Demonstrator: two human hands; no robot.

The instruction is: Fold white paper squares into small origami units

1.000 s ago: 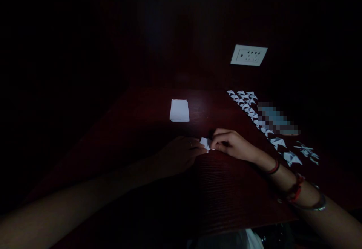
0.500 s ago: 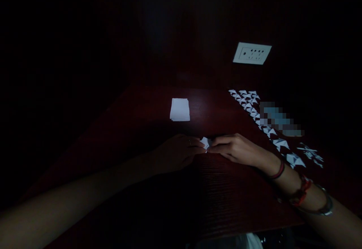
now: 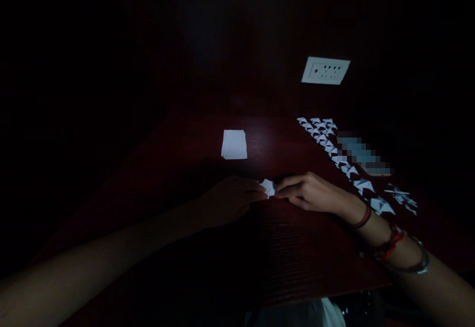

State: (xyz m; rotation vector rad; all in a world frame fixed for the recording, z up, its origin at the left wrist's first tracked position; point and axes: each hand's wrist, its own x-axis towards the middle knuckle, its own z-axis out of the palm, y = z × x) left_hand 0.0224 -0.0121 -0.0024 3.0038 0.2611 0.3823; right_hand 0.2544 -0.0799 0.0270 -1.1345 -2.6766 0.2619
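Observation:
Between my two hands, just above the dark red table (image 3: pixel 208 141), is a small folded piece of white paper (image 3: pixel 268 188) with pointed corners. My left hand (image 3: pixel 233 198), in deep shadow, is closed on its left edge with thumb and fingers. On the opposite edge, my right hand (image 3: pixel 309 192) pinches the paper with its fingertips. A stack of white paper sheets (image 3: pixel 234 144) lies flat beyond my hands. To the right, several folded white paper shapes (image 3: pixel 363 185) stand in slanting rows.
A blurred-out flat object (image 3: pixel 365 156) lies right of the folded shapes. Thin white paper scraps (image 3: pixel 403 198) are heaped nearer to me, by my right forearm. A socket plate (image 3: pixel 325 70) is on the back wall. The table's front edge (image 3: pixel 326 295) runs below my hands.
The fingers of my right hand have drawn slightly back, so more of the folded paper shows. The whole view has shifted a little, moving the still things leftward.

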